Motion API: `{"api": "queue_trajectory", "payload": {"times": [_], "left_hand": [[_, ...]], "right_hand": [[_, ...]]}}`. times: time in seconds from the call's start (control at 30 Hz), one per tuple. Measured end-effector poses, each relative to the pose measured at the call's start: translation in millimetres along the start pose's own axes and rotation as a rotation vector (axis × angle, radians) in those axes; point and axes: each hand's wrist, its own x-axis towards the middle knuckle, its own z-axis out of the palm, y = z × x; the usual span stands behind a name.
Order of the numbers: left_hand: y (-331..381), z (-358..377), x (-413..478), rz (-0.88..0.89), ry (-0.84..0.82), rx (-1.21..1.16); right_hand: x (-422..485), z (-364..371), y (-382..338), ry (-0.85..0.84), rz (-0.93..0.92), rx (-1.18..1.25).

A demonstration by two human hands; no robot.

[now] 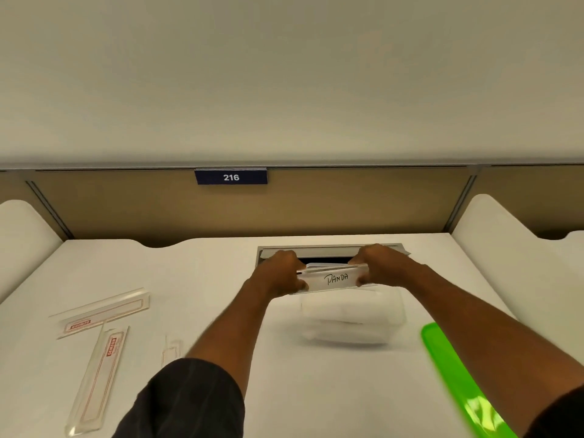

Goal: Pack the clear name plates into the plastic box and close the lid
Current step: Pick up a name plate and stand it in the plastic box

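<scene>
Above the clear box point(352, 314), both hands grip name plates point(331, 276).

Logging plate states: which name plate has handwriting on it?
The name plate held between both hands, reading "PANDA". The loose plates at left carry only red print.

Two hands, left point(278, 273) and right point(379, 267), each closed a grip on one name plate marked "PANDA" point(331, 278). Two more clear name plates point(104, 312) point(98, 380) lay on the counter point(221, 279); a possible third point(171, 350) was too faint to confirm. One clear plastic box point(354, 314), one green lid point(458, 377) and one "216" sign point(231, 177) appeared.
</scene>
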Motion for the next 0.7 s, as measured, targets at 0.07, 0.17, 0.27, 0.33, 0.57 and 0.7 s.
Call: {"api": "queue_trajectory", "payload": {"times": [0.07, 0.17, 0.27, 0.33, 0.57, 0.7], "left_hand": [[14.2, 7.5, 10.2, 0.034, 0.018, 0.098], [29.1, 17.2, 23.1, 0.056, 0.008, 0.185], [38.0, 26.0, 34.1, 0.062, -0.015, 0.254], [42.7, 31.8, 39.7, 0.074, -0.038, 0.310], [53.1, 63.6, 62.3, 0.116, -0.104, 0.404], [50.6, 82.9, 72.5, 0.099, -0.112, 0.403]], "right_hand": [[-4.8, 4.9, 11.9, 0.001, 0.021, -0.022], [-8.9, 13.3, 27.1, -0.009, 0.067, -0.010], [-6.6, 23.9, 37.2, -0.023, 0.097, 0.001], [-2.6, 33.5, 41.8, -0.048, 0.113, -0.006], [18.0, 65.2, 58.5, -0.126, 0.121, -0.014], [29.7, 76.7, 64.6, -0.166, 0.108, -0.037]]}}
